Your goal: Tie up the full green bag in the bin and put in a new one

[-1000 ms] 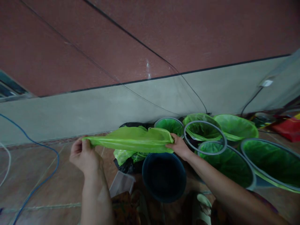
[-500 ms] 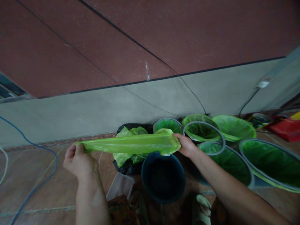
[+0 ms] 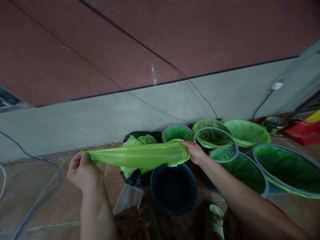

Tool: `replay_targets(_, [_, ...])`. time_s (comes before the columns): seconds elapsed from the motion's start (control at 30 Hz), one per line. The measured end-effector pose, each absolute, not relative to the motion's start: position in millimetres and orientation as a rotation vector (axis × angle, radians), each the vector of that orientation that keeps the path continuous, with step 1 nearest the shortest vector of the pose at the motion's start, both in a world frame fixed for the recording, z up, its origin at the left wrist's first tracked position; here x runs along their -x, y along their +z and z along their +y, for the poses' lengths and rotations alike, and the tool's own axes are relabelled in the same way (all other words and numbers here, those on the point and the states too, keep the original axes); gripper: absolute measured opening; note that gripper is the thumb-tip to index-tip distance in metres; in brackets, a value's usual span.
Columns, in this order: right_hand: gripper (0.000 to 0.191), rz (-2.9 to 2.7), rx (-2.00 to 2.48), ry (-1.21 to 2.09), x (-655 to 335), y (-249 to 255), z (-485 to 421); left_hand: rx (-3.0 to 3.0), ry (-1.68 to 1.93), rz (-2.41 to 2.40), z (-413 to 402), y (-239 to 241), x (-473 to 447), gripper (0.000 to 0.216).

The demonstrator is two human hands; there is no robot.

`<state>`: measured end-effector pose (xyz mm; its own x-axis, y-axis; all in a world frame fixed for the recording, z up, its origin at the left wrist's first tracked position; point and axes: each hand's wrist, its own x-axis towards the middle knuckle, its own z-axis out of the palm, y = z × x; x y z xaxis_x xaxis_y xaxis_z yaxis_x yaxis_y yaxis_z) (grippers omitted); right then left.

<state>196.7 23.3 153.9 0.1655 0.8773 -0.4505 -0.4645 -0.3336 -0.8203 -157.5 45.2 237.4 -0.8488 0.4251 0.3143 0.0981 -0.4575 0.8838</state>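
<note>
Green plastic bag [image 3: 140,155] being stretched taut between left hand [image 3: 83,171] and right hand [image 3: 196,153], fingers pinching each end, just above the dark bucket [image 3: 173,188]; overpulling is likely risking a tear or slipped grip.

A single head-worn camera looks forward and down from close above the person's arms, facing the wall [image 3: 125,113] on the far side. The floor [image 3: 30,196] fills the near left; lined bins [image 3: 285,170] crowd the right.
</note>
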Motion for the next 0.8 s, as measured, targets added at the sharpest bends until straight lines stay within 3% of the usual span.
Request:
replay_targets(0.23, [0.014,-0.32,1.114,1.415,-223.7,173.6,29.9,-1.01,2.288,1.681,46.9,230.2,159.1,0.021])
replay_targets(0.4, [0.02,-0.478,0.994,1.165,-244.9,204.3,19.7,-0.867,2.149,1.892,48.7,225.3,170.4,0.012])
replay_targets(0.57, [0.028,-0.736,0.921,1.128,-229.5,226.3,1.6,-1.542,2.301,1.88,21.1,235.7,122.3,0.035])
replay_targets(0.63, [0.028,-0.855,0.935,1.153,-213.8,230.8,-4.7,-1.967,2.035,1.676,4.5,243.5,82.9,0.043])
replay_targets(0.73, [0.026,-1.128,0.941,1.188,-193.3,237.0,-13.5,-2.361,1.435,1.356,-13.8,255.3,26.9,0.073])
replay_targets(0.8, [0.025,-1.315,0.901,1.202,-186.3,241.4,-19.5,-2.39,1.119,1.228,-18.5,261.1,3.9,0.073])
